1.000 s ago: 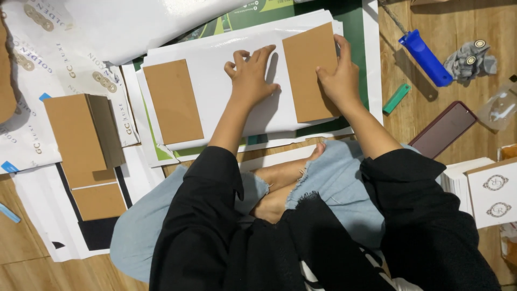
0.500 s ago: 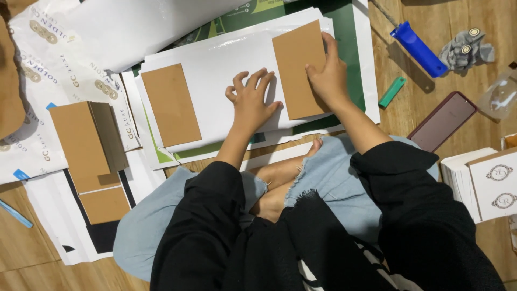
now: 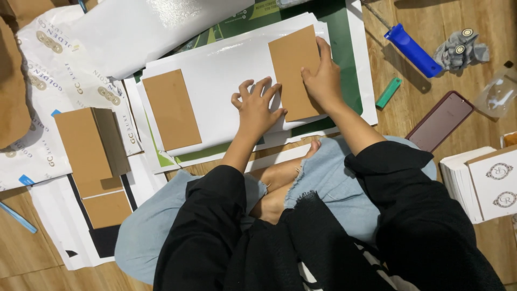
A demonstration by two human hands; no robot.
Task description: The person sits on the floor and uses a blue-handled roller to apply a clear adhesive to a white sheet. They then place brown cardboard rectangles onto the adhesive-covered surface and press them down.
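My right hand (image 3: 322, 80) presses flat on a brown cardboard rectangle (image 3: 293, 59) that lies on a glossy white sheet (image 3: 226, 81). My left hand (image 3: 257, 105) rests with spread fingers on the white sheet, its fingertips at the left edge of that cardboard. A second brown cardboard rectangle (image 3: 171, 109) lies further left on the same sheet, untouched. Under the sheet is a green cutting mat (image 3: 344, 48).
A stack of brown cardboard pieces (image 3: 86, 148) sits at the left on printed white paper (image 3: 48, 70). On the wooden floor to the right lie a blue-handled tool (image 3: 412, 49), a small green object (image 3: 389, 92), a dark phone (image 3: 439, 121) and a white card stack (image 3: 484, 183).
My left hand has slid down and to the right across the white sheet, next to the cardboard. My right hand has stayed on the cardboard. The view shifted slightly.
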